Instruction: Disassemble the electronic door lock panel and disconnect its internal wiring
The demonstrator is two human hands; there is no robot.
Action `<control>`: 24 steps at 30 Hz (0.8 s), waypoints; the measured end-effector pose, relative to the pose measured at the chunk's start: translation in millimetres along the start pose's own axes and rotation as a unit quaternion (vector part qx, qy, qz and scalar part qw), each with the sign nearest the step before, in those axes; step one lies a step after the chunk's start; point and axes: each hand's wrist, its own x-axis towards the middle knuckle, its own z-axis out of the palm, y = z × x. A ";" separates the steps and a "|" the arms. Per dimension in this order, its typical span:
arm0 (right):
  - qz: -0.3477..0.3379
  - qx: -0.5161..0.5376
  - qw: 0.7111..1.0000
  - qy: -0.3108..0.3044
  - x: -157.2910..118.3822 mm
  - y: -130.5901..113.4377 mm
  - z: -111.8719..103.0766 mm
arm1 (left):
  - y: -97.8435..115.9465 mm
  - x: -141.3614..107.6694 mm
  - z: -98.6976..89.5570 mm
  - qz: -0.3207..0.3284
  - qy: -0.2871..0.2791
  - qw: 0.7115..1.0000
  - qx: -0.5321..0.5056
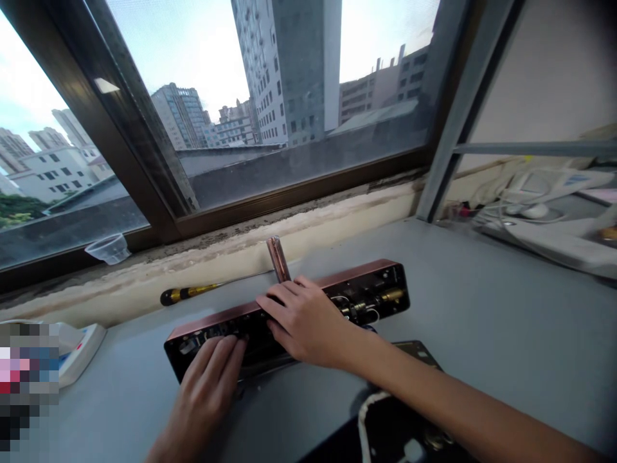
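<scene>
A long copper-edged door lock panel (359,276) lies on the grey table with its dark inner side showing. Small parts and wires sit inside it, among them a brass-coloured cylinder (391,294). A shiny copper-coloured handle (277,257) sticks up behind its far edge. My right hand (311,318) is closed over the middle of the panel, its fingers bent across the far edge. At the panel's left part, my left hand (209,376) has its fingers together, tips down inside the hollow; what they pinch there, if anything, is hidden.
Behind the panel lies a screwdriver (190,294) with a yellow-and-black handle. A second dark panel (419,350) with a white cable (365,424) is near my right forearm. A clear plastic cup (108,249) sits on the window ledge. White devices with cables (535,206) are at right.
</scene>
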 end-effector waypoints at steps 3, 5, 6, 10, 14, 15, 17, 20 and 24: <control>-0.007 -0.014 1.000 0.006 -0.6 0.5 1.3 | 1.0 3.7 -1.4 -0.027 0.003 1.000 0.001; -0.011 -0.021 1.000 0.016 -0.3 1.5 3.6 | 1.3 4.0 -1.9 -0.039 0.000 0.999 -0.006; -0.010 -0.024 0.999 0.021 0.2 2.3 5.1 | 1.3 3.7 -1.9 -0.041 -0.002 0.999 -0.010; -0.006 -0.060 0.998 0.030 3.1 7.2 10.9 | 1.5 4.1 -1.7 -0.042 -0.001 0.999 -0.011; -0.040 -0.088 0.995 0.025 4.5 12.0 12.5 | 2.8 6.6 -2.1 -0.042 -0.001 0.999 -0.012; -0.045 -0.086 0.995 0.024 4.4 12.6 12.1 | 3.1 6.8 -2.2 -0.039 0.001 0.999 -0.014; -0.049 -0.081 0.995 0.018 3.9 13.0 10.9 | 3.6 6.7 -2.7 -0.039 0.001 0.999 -0.018; -0.048 -0.075 0.996 0.009 3.6 12.4 9.4 | 5.0 7.3 -3.4 -0.056 -0.005 0.998 -0.012; -0.045 -0.067 0.997 0.009 4.2 11.6 8.6 | 8.5 9.3 -3.5 -0.075 -0.003 0.997 -0.006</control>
